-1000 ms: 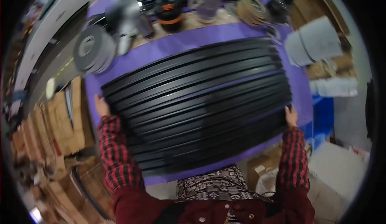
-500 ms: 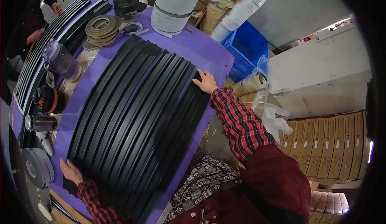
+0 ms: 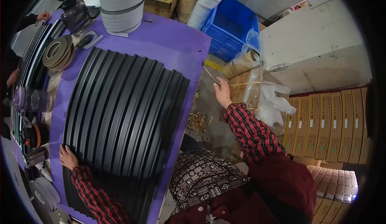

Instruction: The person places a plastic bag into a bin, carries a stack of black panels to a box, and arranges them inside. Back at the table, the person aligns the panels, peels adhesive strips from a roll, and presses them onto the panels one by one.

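Long black ribbed strips [image 3: 120, 107] lie side by side across the purple tabletop [image 3: 169, 33]. At their left edge rests my left hand [image 3: 69, 158], fingers extended and touching the outermost strip. My right hand [image 3: 222, 93] is off the table's right side, over the floor, with its fingers closed on one end of a thin tan strip [image 3: 211, 74]. That thin strip slants up and left from my fingertips toward the table edge. What the thin strip is made of cannot be told.
Tape rolls [image 3: 58, 54], a dark jar [image 3: 75, 16], a purple bottle [image 3: 33, 99] and a white cylinder [image 3: 122, 7] stand on the table. Beyond it is a blue crate [image 3: 231, 27]. Tan scraps [image 3: 199, 121] litter the floor. Another person's hand [image 3: 43, 16] shows at far left.
My right hand has left the black strips' far right corner and moved out past the table edge, now with a thin tan strip. The black strips sit closer together. My left hand stays at their left edge.
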Tool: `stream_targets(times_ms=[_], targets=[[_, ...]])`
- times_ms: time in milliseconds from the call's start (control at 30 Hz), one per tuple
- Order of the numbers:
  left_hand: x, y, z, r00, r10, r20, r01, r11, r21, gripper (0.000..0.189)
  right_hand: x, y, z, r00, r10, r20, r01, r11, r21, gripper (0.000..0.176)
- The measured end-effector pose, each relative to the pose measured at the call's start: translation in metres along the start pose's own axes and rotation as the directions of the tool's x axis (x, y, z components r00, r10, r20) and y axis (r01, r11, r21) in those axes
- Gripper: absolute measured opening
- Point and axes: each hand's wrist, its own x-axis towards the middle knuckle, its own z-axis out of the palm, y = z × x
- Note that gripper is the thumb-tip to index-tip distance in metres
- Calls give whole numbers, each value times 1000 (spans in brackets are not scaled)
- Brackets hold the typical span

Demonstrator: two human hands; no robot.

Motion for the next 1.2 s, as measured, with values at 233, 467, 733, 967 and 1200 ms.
stream_targets(times_ms=[233,467,733,967,1200], targets=[[-21,22,-7,984,-34,-172,88,944,318,46,8,35,26,973,164,163,-221,868,445,31],[-242,193,-90,821,568,-67,-546,745,-383,44,85,5,69,953,205,223,-296,783,547,40],[-304,239,-88,927,359,105,-352,933,-78,46,115,45,57,830,-88,551,-363,664,653,24],[-301,240,-97,911,344,227,-320,938,-134,47,139,52,35,738,-85,669,-407,735,542,27],[-300,235,-93,893,341,294,-318,940,-122,48,134,53,66,651,-34,758,-557,657,508,18]])
